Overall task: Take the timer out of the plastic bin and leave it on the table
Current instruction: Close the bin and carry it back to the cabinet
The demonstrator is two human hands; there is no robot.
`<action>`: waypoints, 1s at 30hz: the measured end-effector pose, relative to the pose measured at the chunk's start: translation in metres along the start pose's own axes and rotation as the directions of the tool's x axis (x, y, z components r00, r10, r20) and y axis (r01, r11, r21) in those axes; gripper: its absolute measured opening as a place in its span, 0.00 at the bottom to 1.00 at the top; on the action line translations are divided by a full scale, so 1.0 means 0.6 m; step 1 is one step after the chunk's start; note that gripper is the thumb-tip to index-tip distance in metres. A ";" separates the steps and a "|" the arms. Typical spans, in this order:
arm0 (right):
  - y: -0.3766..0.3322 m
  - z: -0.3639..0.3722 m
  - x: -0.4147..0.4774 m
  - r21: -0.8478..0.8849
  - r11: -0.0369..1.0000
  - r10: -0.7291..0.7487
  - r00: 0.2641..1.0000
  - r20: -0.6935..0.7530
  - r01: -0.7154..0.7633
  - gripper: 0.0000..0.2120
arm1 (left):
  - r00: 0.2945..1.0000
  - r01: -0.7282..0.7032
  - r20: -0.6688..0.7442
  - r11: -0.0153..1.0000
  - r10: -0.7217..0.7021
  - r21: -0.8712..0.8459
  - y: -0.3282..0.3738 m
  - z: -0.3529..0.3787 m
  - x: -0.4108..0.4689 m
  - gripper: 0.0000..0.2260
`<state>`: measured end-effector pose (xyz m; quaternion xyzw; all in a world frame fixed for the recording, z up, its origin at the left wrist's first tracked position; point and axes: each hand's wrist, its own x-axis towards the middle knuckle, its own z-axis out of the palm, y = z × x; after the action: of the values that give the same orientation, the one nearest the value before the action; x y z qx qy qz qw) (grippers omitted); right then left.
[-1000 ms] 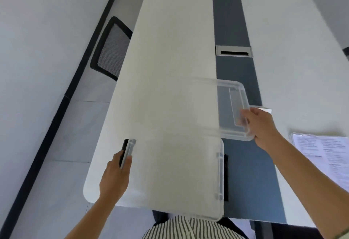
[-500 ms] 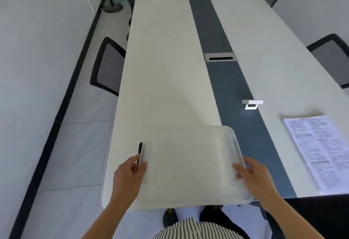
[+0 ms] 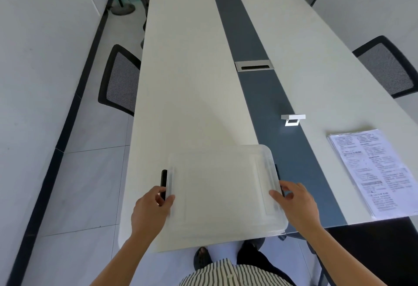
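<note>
Clear rect. plastic bin (image 3: 224, 190), lid on, both hands (image 3: 150, 211) gripping ends.

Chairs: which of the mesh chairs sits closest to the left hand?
The black mesh chair tucked along the table's left edge; the other two stand across the table on the right, far from the left hand.

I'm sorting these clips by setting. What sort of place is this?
Most likely an office meeting room: a very long white table with a cable port in its dark centre strip, black mesh chairs along both sides, and printed papers lying on it.
</note>
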<state>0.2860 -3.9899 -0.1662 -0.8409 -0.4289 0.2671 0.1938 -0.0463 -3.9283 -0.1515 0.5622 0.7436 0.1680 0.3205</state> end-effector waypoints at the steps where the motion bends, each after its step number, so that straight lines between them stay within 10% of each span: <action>1: 0.000 0.001 0.002 0.015 1.000 0.013 1.000 0.010 -0.013 0.20 | 1.000 0.008 0.008 1.000 -0.008 -0.002 0.000 0.001 0.004 0.12; 9: -0.002 -0.022 0.042 0.403 0.790 0.299 0.864 0.404 -0.462 0.41 | 0.929 0.325 0.290 0.879 -0.228 -0.350 -0.013 -0.002 0.025 0.32; 15: -0.022 0.004 0.029 0.067 0.988 0.125 0.973 0.193 -0.141 0.20 | 0.902 0.381 0.345 0.857 -0.261 -0.348 -0.012 -0.007 0.044 0.23; 18: -0.027 0.023 0.004 0.021 0.997 0.066 0.989 0.132 -0.070 0.21 | 0.931 0.316 0.293 0.885 -0.219 -0.342 -0.001 0.003 0.048 0.10; 30: -0.039 0.049 -0.030 -0.327 0.940 -0.114 0.992 -0.049 0.092 0.24 | 0.965 0.247 0.161 0.928 -0.208 -0.278 0.018 0.025 0.048 0.11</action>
<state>0.2448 -3.9889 -0.1710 -0.8462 -0.5037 0.1539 0.0809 -0.0333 -3.8995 -0.1645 0.4273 0.7483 0.2025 0.4653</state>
